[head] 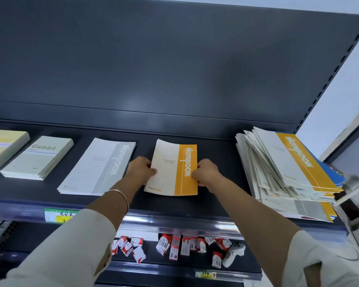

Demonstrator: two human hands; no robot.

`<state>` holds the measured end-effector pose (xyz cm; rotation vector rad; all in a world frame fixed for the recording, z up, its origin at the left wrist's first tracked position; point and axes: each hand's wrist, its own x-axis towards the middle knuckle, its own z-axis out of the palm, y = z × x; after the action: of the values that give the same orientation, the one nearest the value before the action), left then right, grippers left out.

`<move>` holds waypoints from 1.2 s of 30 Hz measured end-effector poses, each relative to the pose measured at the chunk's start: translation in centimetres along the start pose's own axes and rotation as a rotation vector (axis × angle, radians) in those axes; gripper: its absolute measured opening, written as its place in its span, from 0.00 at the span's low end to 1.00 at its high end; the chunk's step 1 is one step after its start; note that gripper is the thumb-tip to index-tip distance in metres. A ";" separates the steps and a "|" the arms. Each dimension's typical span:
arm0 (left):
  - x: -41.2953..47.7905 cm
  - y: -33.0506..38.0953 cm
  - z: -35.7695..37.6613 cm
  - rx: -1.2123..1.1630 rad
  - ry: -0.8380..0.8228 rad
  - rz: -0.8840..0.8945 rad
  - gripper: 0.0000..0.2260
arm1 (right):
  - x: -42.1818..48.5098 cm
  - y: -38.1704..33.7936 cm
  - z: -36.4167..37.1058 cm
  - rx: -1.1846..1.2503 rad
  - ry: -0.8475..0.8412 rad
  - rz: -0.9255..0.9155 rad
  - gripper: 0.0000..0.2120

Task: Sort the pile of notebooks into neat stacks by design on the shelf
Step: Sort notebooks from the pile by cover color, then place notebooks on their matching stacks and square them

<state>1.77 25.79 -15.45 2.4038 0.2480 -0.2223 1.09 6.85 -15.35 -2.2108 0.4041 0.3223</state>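
Gripping orange notebook [172, 168] on shelf [216, 160] — left hand [140, 169], right hand [205, 172] at its side edges, my fingers [152, 172] curled round them — mixed pile [288, 168] near, right side.

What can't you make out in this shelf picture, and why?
Head view:
Small print on the orange notebook: too small.
Lower covers in the unsorted pile: overlaid by upper notebooks.
Far left, cream stack: cut by the frame edge.
Right edge, grey object: blurred.
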 end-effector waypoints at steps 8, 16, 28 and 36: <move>-0.4 -1.4 -0.6 0.176 0.037 0.039 0.10 | -0.7 -0.5 0.8 -0.169 -0.028 -0.067 0.09; -1.2 -2.4 -0.7 0.186 0.073 0.068 0.11 | -1.5 -0.8 1.6 -0.236 -0.032 -0.112 0.09; -1.0 -2.3 -0.7 0.252 0.080 0.099 0.13 | -2.4 -0.9 1.8 -0.521 0.062 -0.183 0.11; -2.2 2.4 -0.3 0.472 0.174 0.301 0.19 | -4.9 -1.0 -3.3 -0.865 0.270 -0.517 0.20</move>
<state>0.28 23.95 -13.19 2.8909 -0.1055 0.0794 -2.74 5.69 -10.85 -3.1053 -0.2396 -0.1235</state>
